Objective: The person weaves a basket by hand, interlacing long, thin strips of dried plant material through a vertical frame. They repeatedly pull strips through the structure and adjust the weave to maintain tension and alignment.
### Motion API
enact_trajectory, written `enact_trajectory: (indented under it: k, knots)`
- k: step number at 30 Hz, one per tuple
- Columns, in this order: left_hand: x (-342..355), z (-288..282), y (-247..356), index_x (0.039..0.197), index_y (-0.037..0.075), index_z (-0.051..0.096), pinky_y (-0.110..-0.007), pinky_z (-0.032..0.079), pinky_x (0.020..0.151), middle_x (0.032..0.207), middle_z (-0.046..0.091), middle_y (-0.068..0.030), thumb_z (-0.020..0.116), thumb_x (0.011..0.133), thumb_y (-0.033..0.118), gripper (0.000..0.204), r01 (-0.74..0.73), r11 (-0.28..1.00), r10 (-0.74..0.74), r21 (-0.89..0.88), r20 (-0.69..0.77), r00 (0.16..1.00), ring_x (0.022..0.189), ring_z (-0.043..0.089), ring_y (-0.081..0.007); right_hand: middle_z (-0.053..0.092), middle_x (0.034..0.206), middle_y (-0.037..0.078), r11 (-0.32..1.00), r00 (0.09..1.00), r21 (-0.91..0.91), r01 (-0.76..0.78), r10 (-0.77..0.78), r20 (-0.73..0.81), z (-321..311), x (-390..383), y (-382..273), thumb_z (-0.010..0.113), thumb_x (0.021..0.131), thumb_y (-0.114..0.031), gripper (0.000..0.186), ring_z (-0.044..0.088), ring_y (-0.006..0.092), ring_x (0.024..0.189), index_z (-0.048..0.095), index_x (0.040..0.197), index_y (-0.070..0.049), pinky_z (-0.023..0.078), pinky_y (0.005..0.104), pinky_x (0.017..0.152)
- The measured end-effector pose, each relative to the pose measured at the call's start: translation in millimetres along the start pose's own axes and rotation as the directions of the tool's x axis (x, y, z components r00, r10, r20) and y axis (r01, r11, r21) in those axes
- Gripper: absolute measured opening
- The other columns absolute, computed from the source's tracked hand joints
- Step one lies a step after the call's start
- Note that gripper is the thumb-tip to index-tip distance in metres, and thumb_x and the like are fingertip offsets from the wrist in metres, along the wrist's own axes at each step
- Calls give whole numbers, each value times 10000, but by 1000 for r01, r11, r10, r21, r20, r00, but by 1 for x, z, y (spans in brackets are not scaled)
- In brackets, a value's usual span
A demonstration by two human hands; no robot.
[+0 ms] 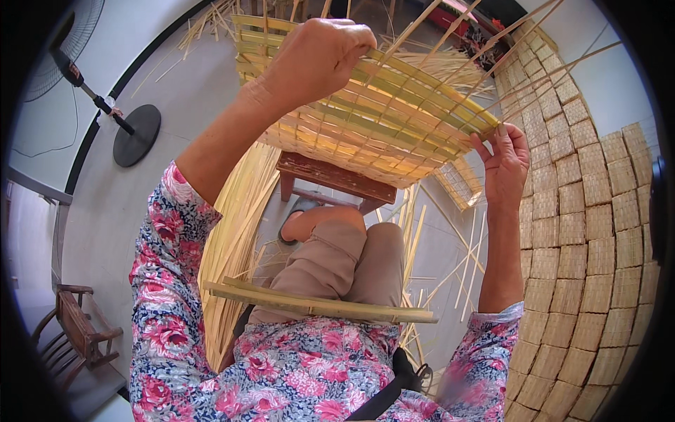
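Left hand is gripping the upper edge of a woven basket; right hand is pinching its right corner. Loose strips are projecting past the edge. A wooden bench is standing below. Split bamboo is lying across the lap. Woven pieces are forming rows at right.

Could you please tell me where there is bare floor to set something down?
The widest bare floor is on the left, between the fan base and the wooden chair. It is crowded right of the knees and beyond the woven basket, where loose strips lie, and along the right, where woven panels are packed.
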State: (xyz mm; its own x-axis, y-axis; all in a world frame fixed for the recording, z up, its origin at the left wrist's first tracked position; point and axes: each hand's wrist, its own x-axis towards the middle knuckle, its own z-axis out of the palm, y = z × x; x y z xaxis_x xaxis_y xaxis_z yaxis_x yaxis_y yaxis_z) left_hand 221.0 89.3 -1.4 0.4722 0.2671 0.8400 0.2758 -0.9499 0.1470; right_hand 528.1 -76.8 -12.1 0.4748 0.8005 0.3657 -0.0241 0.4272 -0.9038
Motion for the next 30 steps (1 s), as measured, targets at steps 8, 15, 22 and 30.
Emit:
enact_trajectory:
  k: [8, 15, 22, 30]
  knots:
    - [1, 4, 18, 1014, 38, 623, -450, 498, 667, 876, 613, -171, 584, 891, 39, 129, -40, 985, 49, 168, -48, 998, 787, 622, -393, 655, 993, 118, 996, 994, 44, 84, -81, -67, 7, 3, 11, 554, 1021, -67, 44, 699, 214, 879, 535, 1034, -30, 639, 376, 801]
    - [3, 3, 23, 876, 26, 559, -509, 486, 609, 804, 591, -172, 566, 764, -8, 117, 66, 988, -67, 139, 3, 998, 735, 619, -418, 665, 981, 126, 992, 995, 108, 66, -58, -75, -2, 4, 12, 570, 992, -48, 65, 704, 244, 879, 537, 1042, -22, 623, 402, 813]
    - [-10, 20, 19, 1014, 105, 638, -400, 558, 671, 1009, 648, -70, 613, 806, 15, 228, 56, 992, -49, 110, -70, 996, 846, 674, -314, 625, 1037, 99, 1000, 991, 2, 2, -2, -132, -12, -1, 7, 592, 996, -66, 93, 668, 209, 940, 537, 1064, -34, 600, 398, 862]
    - [-31, 8, 8, 1155, 159, 661, -377, 582, 621, 1072, 682, -70, 644, 911, 85, 255, 198, 974, -149, 107, -356, 922, 814, 706, -288, 641, 1030, 72, 1000, 998, 13, -22, 23, -62, -36, -4, 1, 568, 1021, -80, 50, 673, 178, 934, 548, 1062, -61, 617, 369, 860]
